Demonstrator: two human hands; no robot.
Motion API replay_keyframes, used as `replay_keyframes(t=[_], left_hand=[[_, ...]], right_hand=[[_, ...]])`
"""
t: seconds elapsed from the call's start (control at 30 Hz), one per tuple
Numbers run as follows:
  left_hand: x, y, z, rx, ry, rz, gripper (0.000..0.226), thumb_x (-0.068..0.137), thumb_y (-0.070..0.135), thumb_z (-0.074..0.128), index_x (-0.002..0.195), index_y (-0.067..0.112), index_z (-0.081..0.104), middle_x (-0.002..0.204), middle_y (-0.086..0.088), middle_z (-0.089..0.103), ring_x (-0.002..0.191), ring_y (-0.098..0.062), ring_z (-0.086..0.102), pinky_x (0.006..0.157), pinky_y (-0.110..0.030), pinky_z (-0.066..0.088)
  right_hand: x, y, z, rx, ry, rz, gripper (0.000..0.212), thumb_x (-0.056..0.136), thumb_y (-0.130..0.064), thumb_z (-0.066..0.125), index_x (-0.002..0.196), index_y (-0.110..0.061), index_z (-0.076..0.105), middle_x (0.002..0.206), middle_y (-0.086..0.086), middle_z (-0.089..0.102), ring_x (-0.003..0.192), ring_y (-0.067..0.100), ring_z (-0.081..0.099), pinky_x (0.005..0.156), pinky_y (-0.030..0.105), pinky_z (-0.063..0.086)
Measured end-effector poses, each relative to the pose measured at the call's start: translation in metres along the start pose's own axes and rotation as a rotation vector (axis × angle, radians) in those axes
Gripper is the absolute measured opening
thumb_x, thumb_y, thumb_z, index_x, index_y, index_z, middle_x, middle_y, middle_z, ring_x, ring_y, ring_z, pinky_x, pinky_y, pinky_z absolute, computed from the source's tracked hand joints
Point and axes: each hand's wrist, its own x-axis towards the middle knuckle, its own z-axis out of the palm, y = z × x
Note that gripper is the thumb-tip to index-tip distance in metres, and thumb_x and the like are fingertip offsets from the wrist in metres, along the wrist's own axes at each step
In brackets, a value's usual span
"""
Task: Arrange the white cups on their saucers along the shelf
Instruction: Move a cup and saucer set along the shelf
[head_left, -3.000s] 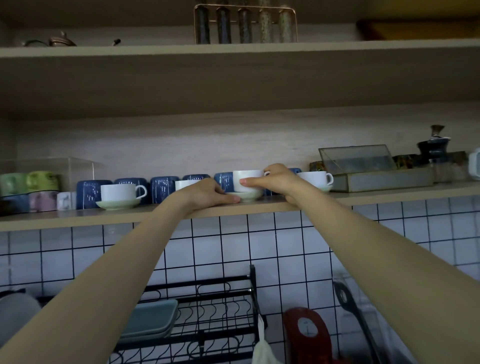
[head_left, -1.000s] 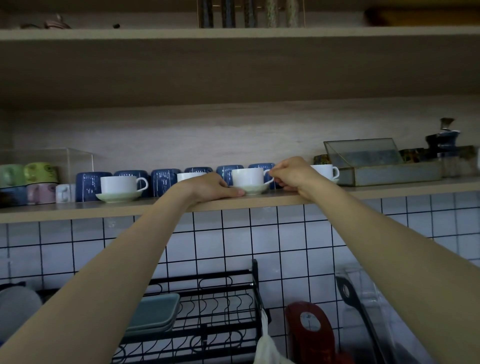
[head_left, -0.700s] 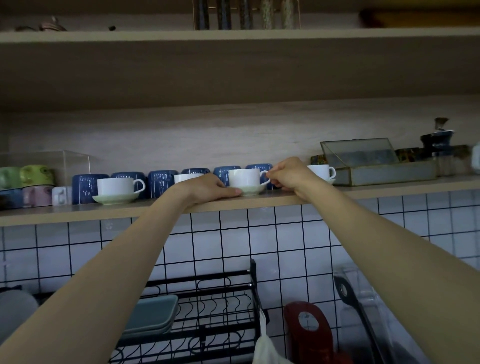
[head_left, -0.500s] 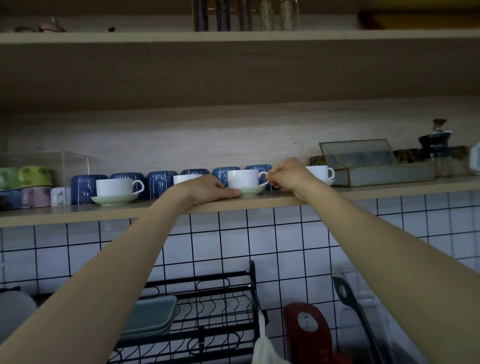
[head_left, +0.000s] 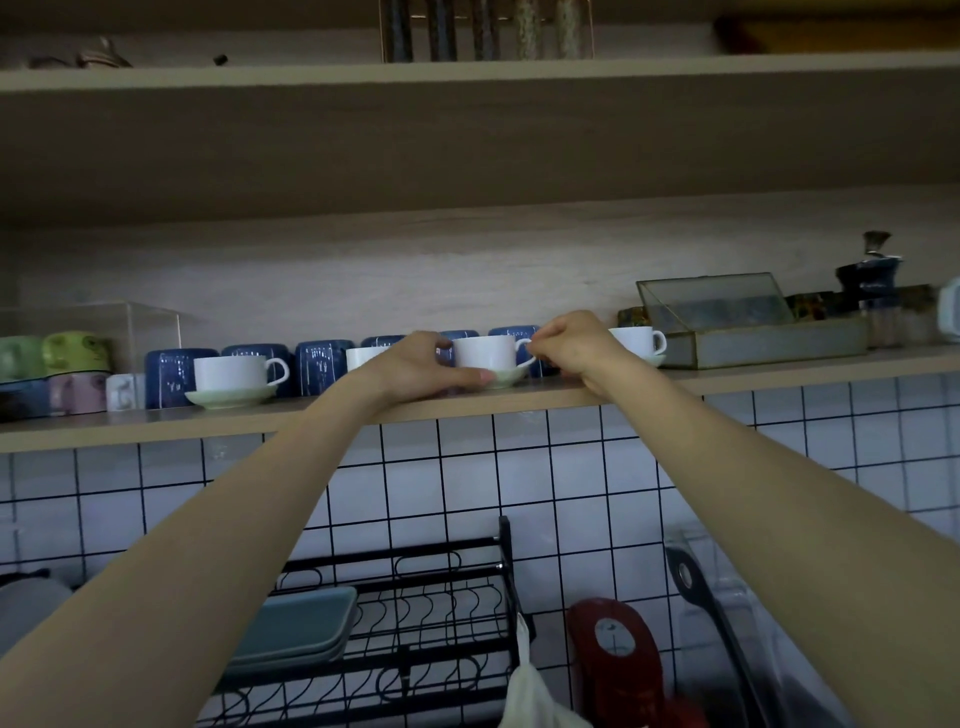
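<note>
A white cup (head_left: 484, 351) stands on its saucer (head_left: 505, 378) in the middle of the wooden shelf (head_left: 727, 382). My right hand (head_left: 574, 344) pinches the cup's handle. My left hand (head_left: 423, 366) rests on the shelf with its fingers against the saucer's left rim. Another white cup (head_left: 235, 372) sits on a saucer (head_left: 231, 397) to the left. A third white cup (head_left: 364, 358) shows partly behind my left hand. A fourth white cup (head_left: 638, 341) stands on a saucer just right of my right hand.
Dark blue cups (head_left: 322, 362) line the shelf's back. Green and pink mugs (head_left: 72, 372) stack at far left, a glass box (head_left: 737, 322) and a grinder (head_left: 870, 275) at right. A second shelf (head_left: 467, 73) hangs above. Below is a dish rack (head_left: 395, 623) with plates.
My right hand moved from the cup's top to its handle. The cup and saucer have stayed near the same place on the shelf, with small shifts only.
</note>
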Motion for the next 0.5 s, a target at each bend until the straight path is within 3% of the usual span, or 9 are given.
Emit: replay_keyframes(t=[0.07,0.13,0.23,0.3,0.4,0.5], left_hand=[[-0.001,0.003,-0.001,0.033,0.082,-0.028,0.090,0.071,0.063,0.080,0.141,0.015,0.052,0.126,-0.001,0.068,0.109,-0.018,0.063,0.090,-0.031,0.049],[0.001,0.004,-0.001,0.044,0.109,-0.060,0.100,0.067,0.066,0.080,0.144,0.011,0.048,0.128,-0.003,0.066,0.110,-0.020,0.062,0.094,-0.034,0.050],[0.000,0.005,-0.001,0.042,0.092,-0.083,0.084,0.060,0.068,0.083,0.123,0.015,0.063,0.110,0.000,0.071,0.097,-0.014,0.066,0.085,-0.033,0.055],[-0.001,0.008,0.000,0.049,0.088,-0.095,0.079,0.059,0.068,0.083,0.116,0.016,0.063,0.105,0.003,0.070,0.092,-0.010,0.064,0.081,-0.030,0.053],[0.001,0.012,0.002,0.040,0.090,-0.103,0.074,0.059,0.065,0.086,0.106,0.017,0.056,0.105,0.001,0.072,0.095,-0.015,0.068,0.088,-0.037,0.056],[0.004,0.019,0.007,0.040,0.100,-0.101,0.074,0.062,0.060,0.088,0.108,0.010,0.059,0.109,-0.003,0.071,0.099,-0.023,0.070,0.089,-0.042,0.056]], right_hand=[[0.000,0.000,0.000,0.016,0.008,-0.003,0.017,0.090,-0.012,0.067,0.105,-0.008,0.075,0.098,0.007,0.069,0.080,0.013,0.058,0.070,0.027,0.047],[0.000,0.001,-0.001,0.027,0.006,-0.003,0.018,0.091,-0.012,0.065,0.107,-0.009,0.073,0.095,0.004,0.067,0.084,0.014,0.058,0.076,0.028,0.047],[0.000,0.001,-0.001,0.056,-0.019,0.003,0.018,0.091,-0.013,0.065,0.107,-0.008,0.072,0.100,0.006,0.069,0.092,0.019,0.061,0.080,0.030,0.049],[0.000,0.001,-0.002,0.073,-0.019,0.018,0.016,0.092,-0.012,0.063,0.103,-0.005,0.072,0.105,0.015,0.071,0.096,0.025,0.065,0.085,0.035,0.054],[0.000,0.000,-0.002,0.105,-0.018,0.038,0.026,0.091,-0.010,0.060,0.110,0.005,0.069,0.114,0.027,0.067,0.092,0.029,0.065,0.095,0.045,0.053],[0.001,0.001,-0.002,0.120,-0.026,0.032,0.027,0.090,-0.010,0.059,0.111,0.006,0.068,0.117,0.029,0.066,0.091,0.030,0.065,0.090,0.041,0.054]])
